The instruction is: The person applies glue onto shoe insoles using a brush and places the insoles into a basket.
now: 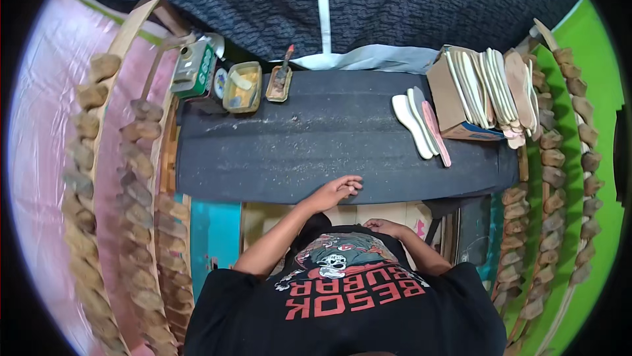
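Observation:
My left hand (336, 192) rests on the near edge of the dark cloth-covered table (316, 158). Its fingers are loosely bent and a little apart, with nothing in them. Lower down, beyond the table's edge, my right hand (386, 227) lies by the front of my black shirt, fingers relaxed and partly hidden; I see nothing held in it. On the table's right side lie shoe insoles: a white one (412, 127), a greyish one (425, 119) and a pink one (436, 133). Neither hand touches them.
A cardboard box (447, 102) packed with upright insoles (484, 86) stands at the back right. At the back left are a green-and-silver can (191, 70), a yellowish glue tub (242, 96) and a small tray (278, 87) holding a brush (286, 65). Racks of brown shoe lasts (82, 185) flank both sides.

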Tool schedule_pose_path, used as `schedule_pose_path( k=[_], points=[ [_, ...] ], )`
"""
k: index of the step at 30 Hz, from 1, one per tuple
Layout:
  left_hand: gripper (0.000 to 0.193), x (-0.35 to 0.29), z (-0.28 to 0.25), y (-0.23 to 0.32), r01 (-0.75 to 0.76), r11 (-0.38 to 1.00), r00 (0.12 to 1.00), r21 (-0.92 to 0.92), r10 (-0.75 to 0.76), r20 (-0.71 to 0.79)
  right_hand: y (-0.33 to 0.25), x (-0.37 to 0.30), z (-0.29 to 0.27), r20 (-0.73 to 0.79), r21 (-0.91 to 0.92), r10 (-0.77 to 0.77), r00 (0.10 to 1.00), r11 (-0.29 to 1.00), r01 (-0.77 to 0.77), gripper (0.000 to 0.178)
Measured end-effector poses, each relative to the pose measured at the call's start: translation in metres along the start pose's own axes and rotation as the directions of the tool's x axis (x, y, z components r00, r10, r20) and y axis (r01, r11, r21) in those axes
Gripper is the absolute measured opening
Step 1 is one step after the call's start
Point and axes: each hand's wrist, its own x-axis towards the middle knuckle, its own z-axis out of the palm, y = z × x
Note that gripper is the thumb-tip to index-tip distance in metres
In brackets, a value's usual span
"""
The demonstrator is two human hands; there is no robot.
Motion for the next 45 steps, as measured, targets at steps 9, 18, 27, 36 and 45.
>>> schedule_pose_path(
  k=[9,18,27,36,45],
  points=[
    [0.059,0.061,-0.052,0.037,0.024,0.966,0.999,-0.259,-0.017,0.032,-0.216,-0.076,0.008,-0.649,0.322,-0.194,0.735,0.805,0.497,0.023],
    [0.084,0.151,-0.003,0.061,0.074,0.902,0.995,-0.425,-0.039,0.090,-0.202,-0.044,-0.061,-0.989,-0.019,-0.060,0.139,0.961,0.277,0.047],
    [0.095,0.228,0.041,0.074,0.082,0.907,0.988,-0.413,-0.128,-0.083,-0.202,-0.053,-0.083,-0.955,-0.264,-0.213,0.204,0.926,-0.269,0.070],
    [0.079,0.241,0.092,0.040,0.045,0.992,0.891,-0.116,-0.092,-0.444,-0.181,-0.061,-0.105,-0.854,-0.465,-0.430,0.293,0.884,-0.056,0.044],
    [0.064,0.231,0.101,0.041,0.081,0.994,0.926,-0.078,-0.104,-0.362,-0.185,-0.053,-0.111,-0.801,-0.540,-0.555,0.225,0.832,0.128,0.043]
  ],
)
